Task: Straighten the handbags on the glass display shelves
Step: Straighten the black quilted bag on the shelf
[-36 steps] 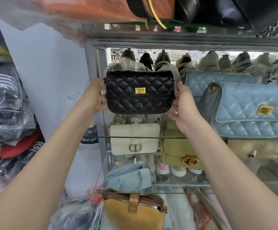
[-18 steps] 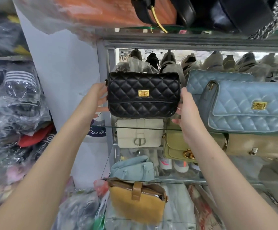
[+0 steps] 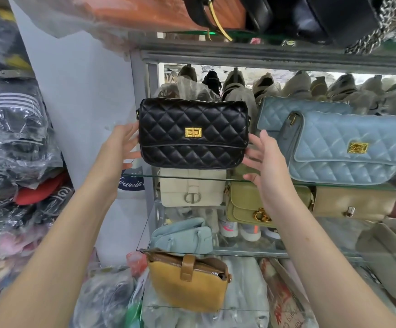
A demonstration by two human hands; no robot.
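Both hands are held open, one on each side of the black quilted handbag. Left hand: fingers are straight and spread, tips at the bag's left edge. Right hand: fingers are splayed, tips at the lower right corner. Nothing is gripped, and firm contact cannot be confirmed. The black bag is stood upright at the left end of the upper glass shelf, flap to the front. Just to its right, a larger blue quilted handbag is tilted against a second blue one. At far left, plastic-wrapped goods are stacked. The shelf below is occupied by a tan bag, a cream bag and an olive bag, the last partly covered by the right wrist. Lower still, a mustard bag and a pale blue bag are seen. The black bag's leather is glossy and diamond-stitched, with a rectangular gold clasp.
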